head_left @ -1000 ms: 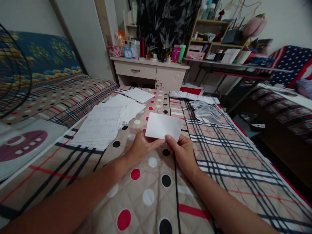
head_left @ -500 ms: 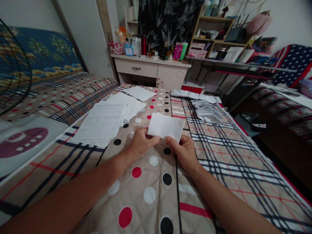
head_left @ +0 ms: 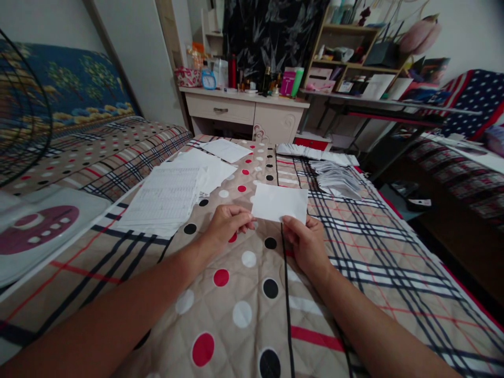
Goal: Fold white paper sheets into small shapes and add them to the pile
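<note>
A white sheet of paper (head_left: 280, 202), apparently folded, is held up above the dotted bedspread in front of me. My right hand (head_left: 305, 236) pinches its lower right part, thumb on the face and fingers behind. At the lower left corner, my left hand (head_left: 232, 223) has its thumb and forefinger pressed together on the paper's edge. To the left lies a stack of papers (head_left: 161, 197) printed with tables, with blank white sheets (head_left: 226, 150) beyond it. On the right, a bundle of folded papers (head_left: 336, 180) lies behind my right hand, near a row of folded papers (head_left: 315, 154).
The patterned bedspread (head_left: 242, 315) covers the surface under my arms. A white bag with a purple print (head_left: 39, 228) lies at the left, near a black wire fan guard (head_left: 47, 115). A white dresser (head_left: 220, 111) and a desk with shelves (head_left: 350, 68) stand at the back.
The folded paper has moved slightly right with my right hand. My left hand has slid from the paper's lower middle to its lower left corner.
</note>
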Action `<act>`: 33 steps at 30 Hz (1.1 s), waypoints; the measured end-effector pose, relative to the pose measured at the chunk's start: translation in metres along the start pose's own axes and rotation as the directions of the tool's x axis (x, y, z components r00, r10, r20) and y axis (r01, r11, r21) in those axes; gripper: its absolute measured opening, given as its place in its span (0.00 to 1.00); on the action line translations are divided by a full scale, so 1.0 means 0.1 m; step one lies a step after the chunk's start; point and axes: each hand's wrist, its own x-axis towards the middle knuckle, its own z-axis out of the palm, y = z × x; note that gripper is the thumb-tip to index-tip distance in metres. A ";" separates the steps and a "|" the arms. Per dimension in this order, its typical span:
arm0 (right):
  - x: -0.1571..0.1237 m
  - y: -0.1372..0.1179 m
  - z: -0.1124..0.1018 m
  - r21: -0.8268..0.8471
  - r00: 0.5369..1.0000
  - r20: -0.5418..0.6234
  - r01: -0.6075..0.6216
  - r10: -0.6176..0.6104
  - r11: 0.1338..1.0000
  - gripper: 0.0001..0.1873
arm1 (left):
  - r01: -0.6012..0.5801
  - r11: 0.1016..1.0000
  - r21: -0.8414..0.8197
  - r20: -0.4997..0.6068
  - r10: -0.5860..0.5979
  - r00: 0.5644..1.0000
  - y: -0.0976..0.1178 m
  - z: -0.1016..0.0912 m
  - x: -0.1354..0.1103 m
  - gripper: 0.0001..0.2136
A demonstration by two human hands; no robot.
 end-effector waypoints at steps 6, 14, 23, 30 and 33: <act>0.03 0.01 0.02 0.026 1.000 -0.001 -0.018 0.018 0.999 0.15 | 0.024 0.999 -0.028 -0.019 -0.025 1.000 -0.02 -0.01 -0.01 0.07; 0.04 0.02 0.00 -0.069 0.998 0.058 -0.017 0.021 0.998 0.15 | 0.051 0.998 -0.030 0.097 -0.048 0.994 0.01 0.00 -0.01 0.13; -0.03 0.00 0.13 -0.042 0.976 0.216 -0.028 0.036 0.999 0.14 | -0.007 0.995 0.102 0.228 -0.017 0.974 -0.05 0.05 -0.04 0.15; 0.01 -0.01 0.04 -0.052 0.995 0.088 -0.044 0.049 0.998 0.16 | -0.027 0.993 0.117 0.154 0.009 0.988 -0.04 0.03 -0.04 0.14; 0.05 -0.03 -0.02 -0.013 0.999 0.032 -0.019 0.020 1.000 0.14 | -0.012 0.995 0.099 0.146 -0.003 0.989 -0.03 0.00 -0.03 0.14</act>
